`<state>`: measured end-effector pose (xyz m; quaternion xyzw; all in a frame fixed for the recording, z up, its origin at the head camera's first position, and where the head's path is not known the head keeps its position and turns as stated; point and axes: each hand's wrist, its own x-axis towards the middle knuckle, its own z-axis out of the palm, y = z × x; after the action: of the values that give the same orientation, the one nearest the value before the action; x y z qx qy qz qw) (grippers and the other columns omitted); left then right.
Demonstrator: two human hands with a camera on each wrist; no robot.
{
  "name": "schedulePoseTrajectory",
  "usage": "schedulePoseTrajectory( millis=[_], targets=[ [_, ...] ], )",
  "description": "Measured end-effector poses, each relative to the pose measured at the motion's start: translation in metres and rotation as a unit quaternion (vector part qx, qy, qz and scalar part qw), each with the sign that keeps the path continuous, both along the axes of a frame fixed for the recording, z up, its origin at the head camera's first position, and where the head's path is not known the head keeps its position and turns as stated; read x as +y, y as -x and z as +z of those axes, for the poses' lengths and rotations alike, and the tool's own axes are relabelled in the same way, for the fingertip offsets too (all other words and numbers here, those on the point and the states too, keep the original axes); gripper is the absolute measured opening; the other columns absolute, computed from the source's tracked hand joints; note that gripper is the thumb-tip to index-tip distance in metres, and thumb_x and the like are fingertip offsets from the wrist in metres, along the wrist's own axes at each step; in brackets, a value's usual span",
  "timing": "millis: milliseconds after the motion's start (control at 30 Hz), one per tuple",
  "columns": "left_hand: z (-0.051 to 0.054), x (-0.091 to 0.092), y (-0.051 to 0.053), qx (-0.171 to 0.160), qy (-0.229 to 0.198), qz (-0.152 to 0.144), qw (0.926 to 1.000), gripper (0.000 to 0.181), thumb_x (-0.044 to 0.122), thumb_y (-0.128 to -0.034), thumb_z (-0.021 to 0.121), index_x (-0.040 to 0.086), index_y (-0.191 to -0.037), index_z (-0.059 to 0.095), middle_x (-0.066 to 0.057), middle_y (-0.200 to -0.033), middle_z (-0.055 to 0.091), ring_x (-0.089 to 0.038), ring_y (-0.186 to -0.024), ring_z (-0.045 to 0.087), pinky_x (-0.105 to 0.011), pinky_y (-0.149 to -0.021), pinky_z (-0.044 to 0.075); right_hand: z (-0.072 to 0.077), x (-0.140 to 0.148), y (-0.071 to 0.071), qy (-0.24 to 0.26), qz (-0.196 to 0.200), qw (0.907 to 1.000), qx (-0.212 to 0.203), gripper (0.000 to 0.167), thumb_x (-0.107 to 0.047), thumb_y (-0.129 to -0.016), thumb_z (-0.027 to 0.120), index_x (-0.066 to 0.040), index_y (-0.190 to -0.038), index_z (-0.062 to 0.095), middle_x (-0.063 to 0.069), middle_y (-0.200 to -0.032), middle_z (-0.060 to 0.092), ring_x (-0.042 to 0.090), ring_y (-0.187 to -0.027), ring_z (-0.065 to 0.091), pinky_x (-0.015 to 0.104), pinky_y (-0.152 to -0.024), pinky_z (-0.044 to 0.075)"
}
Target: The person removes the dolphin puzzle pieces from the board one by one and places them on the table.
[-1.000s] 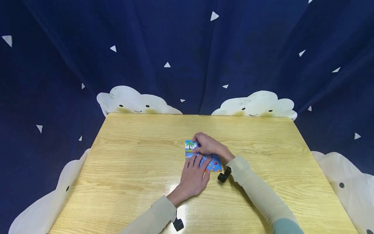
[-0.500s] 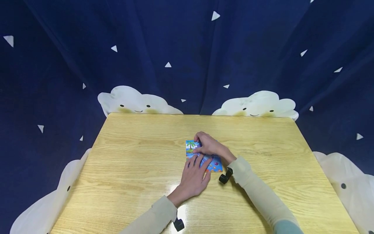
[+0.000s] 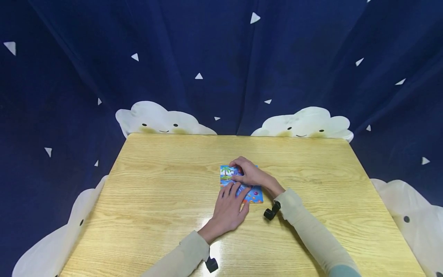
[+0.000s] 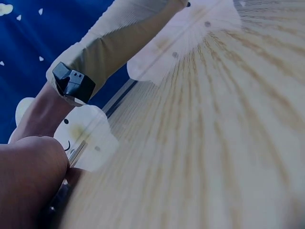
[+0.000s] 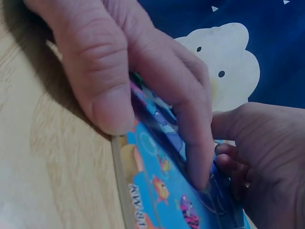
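Observation:
A bright sea-scene jigsaw puzzle (image 3: 256,195) lies on the wooden table, partly covered by both hands. My left hand (image 3: 228,211) rests on its near left part with fingers spread; in the right wrist view, the left thumb (image 5: 112,107) is at the puzzle's edge and a finger presses the picture. My right hand (image 3: 250,173) arches over the far part. Its thumb and index finger are curled around a purple-blue puzzle piece (image 3: 237,172), whose outline is mostly hidden. The right hand (image 5: 271,157) also shows at the right of its wrist view, fingers bent.
The wooden table (image 3: 155,192) extends around the puzzle. A dark blue curtain (image 3: 221,57) with white triangles and cloud shapes hangs behind and beside it. Black wrist cameras sit on both cuffs, the right one (image 3: 271,211) close above the table.
My right hand and wrist have shifted slightly right, uncovering a little more of the picture by the thumb and the far right corner. The left hand stays in place.

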<state>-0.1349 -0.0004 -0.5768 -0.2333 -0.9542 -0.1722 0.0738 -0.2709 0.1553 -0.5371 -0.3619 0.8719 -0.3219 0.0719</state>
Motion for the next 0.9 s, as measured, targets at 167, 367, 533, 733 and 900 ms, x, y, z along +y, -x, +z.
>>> schedulePoseTrajectory(
  millis=[167,367,533,733,900],
  targets=[
    [0.000,-0.001,0.001,-0.001,-0.004,0.001,1.0000,0.051,0.042,-0.1054,0.043,0.030,-0.154,0.051,-0.006,-0.161,0.039,-0.032,-0.150,0.031,-0.049,-0.120,0.025,-0.002,0.000,0.003,0.015,-0.003,0.9999,-0.004,0.043,-0.022,-0.091,0.081,-0.006,-0.129,0.068,0.007,-0.116,0.065,0.019,-0.095,0.056,0.036,-0.084,0.048],
    [-0.001,0.000,0.001,0.007,-0.002,0.002,1.0000,0.052,0.042,-0.1045,0.044,0.031,-0.154,0.051,-0.005,-0.161,0.039,-0.031,-0.148,0.033,-0.048,-0.119,0.026,-0.003,0.000,0.006,0.027,-0.026,0.9991,-0.018,0.043,-0.023,-0.088,0.085,-0.007,-0.126,0.073,0.006,-0.107,0.068,0.016,-0.081,0.055,0.030,-0.073,0.047],
    [0.001,0.000,0.004,0.003,0.002,0.004,1.0000,0.052,0.042,-0.1047,0.043,0.031,-0.155,0.050,-0.006,-0.161,0.039,-0.032,-0.149,0.032,-0.049,-0.120,0.026,-0.003,0.000,0.009,0.032,-0.032,0.9989,0.005,0.043,-0.026,-0.085,0.086,-0.006,-0.121,0.075,0.003,-0.099,0.068,0.015,-0.076,0.055,0.027,-0.068,0.046],
    [0.001,0.000,0.005,0.012,-0.010,0.005,0.9999,0.051,0.041,-0.1055,0.043,0.029,-0.155,0.051,-0.008,-0.159,0.042,-0.035,-0.150,0.033,-0.051,-0.120,0.026,-0.005,-0.001,0.017,0.047,-0.011,0.9980,0.041,0.036,-0.026,-0.083,0.087,-0.008,-0.112,0.077,0.001,-0.097,0.068,0.013,-0.076,0.056,0.026,-0.066,0.046],
    [-0.001,0.001,0.002,0.026,-0.016,0.001,0.9995,0.050,0.040,-0.1050,0.045,0.027,-0.153,0.053,-0.008,-0.156,0.045,-0.035,-0.148,0.035,-0.052,-0.119,0.028,-0.009,0.000,0.020,0.049,0.008,0.9974,0.052,0.034,-0.026,-0.081,0.088,-0.009,-0.108,0.077,0.000,-0.094,0.067,0.012,-0.075,0.055,0.026,-0.066,0.047]
  ],
)
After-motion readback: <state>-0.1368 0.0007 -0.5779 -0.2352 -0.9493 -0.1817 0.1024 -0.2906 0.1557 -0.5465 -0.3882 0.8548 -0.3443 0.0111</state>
